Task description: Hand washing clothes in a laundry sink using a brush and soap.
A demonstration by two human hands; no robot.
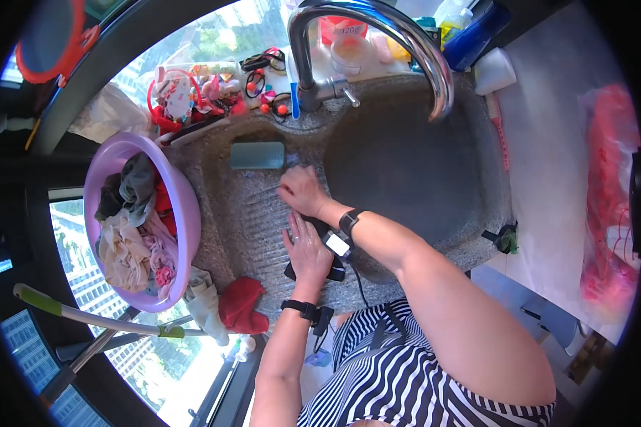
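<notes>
A dark cloth (320, 228) lies on the ribbed washboard part of a speckled stone sink (262, 213), partly under my hands. My left hand (309, 250) lies over the cloth with its fingers stretched out and wet. Just above it, my right hand (302, 189) is curled at the upper end of the cloth; whether it grips the fabric is hidden. A green bar of soap (257, 155) rests in the hollow above the ribs. To the right, the deep basin (406, 171) looks grey inside, below a chrome faucet (371, 10).
A purple basin (191, 213) of mixed clothes stands at the left. A red cloth (243, 305) and a pale cloth (205, 304) hang by the sink's near left edge. Hair ties (267, 96), bottles and a blue bottle (473, 40) line the back. A brush (498, 125) lies right of the sink.
</notes>
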